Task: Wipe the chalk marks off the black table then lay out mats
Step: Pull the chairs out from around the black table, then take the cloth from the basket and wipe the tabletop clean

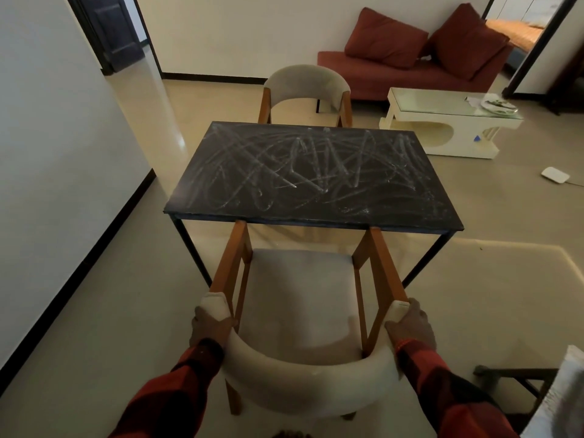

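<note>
The black table [309, 172] stands in the middle of the room, its top covered in white chalk scribbles [316, 165]. A wooden chair [300, 292] with a grey seat and a curved pale backrest sits at the table's near side, its front tucked under the edge. My left hand [211, 325] grips the left end of the backrest. My right hand [410, 324] grips the right end. No cloth or mats are in sight.
A second matching chair [305, 86] faces the table's far side. A red sofa [410, 58] with cushions lines the back wall, with a white glass-topped coffee table [442, 121] before it. A white wall runs along the left. A dark stand with pale fabric [562, 384] is at lower right.
</note>
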